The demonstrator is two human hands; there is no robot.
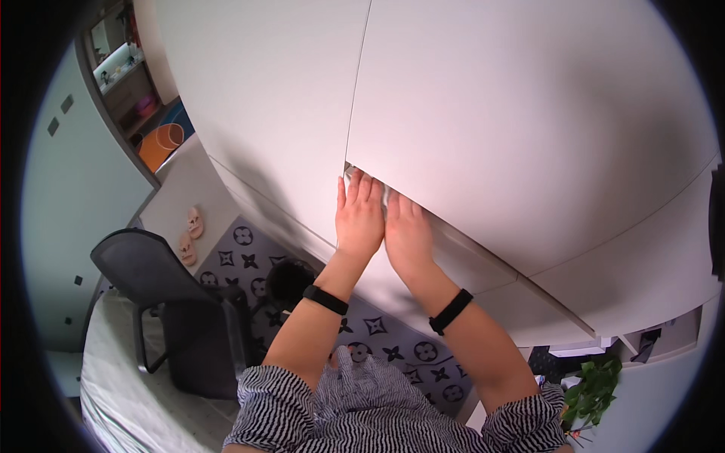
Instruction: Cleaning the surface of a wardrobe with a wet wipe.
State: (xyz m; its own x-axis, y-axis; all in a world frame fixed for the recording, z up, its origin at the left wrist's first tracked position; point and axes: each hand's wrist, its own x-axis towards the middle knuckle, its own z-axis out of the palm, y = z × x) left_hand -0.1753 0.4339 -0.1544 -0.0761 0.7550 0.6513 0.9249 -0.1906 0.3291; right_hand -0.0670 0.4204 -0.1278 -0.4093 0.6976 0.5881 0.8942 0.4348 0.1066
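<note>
Head view: the bare left hand [360, 224] and right hand [408, 238] reach side by side, fingers extended, to the slanting edge of a smooth white cabinet panel [521, 136]; whether they pinch it, I cannot tell. A black, mesh-backed chair [198, 336] stands well left.

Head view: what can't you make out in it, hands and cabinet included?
All in the head view:
White cabinet: interior hidden by its panels; top cut off by the upper edge.
Left hand and right hand: palms hidden by their own backs.
Counter items, upper left: too small to tell.
</note>
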